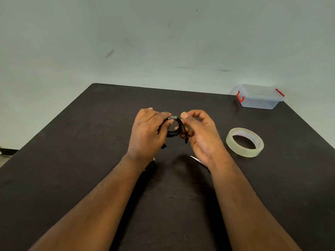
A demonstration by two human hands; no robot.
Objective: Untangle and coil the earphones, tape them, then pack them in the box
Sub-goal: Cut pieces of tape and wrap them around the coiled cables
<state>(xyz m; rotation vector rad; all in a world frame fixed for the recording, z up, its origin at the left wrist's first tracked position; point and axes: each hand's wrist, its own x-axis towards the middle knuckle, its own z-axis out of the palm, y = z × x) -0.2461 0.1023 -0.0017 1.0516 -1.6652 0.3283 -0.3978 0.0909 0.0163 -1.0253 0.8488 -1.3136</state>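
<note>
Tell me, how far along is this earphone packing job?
Coiling looks done: the black earphones form a neat loop held above the table by the left hand and right hand. Taping is in hand: a small shiny strip sits at the top of the coil, between the fingers. The tape roll lies at the right. Packing is left: the clear box at the far corner looks empty.

Dark table (72,160) under my view, pale scuffed wall (163,42) behind it. Sm. shiny thing (194,158) on the table, mostly hidden, can't tell what.
</note>
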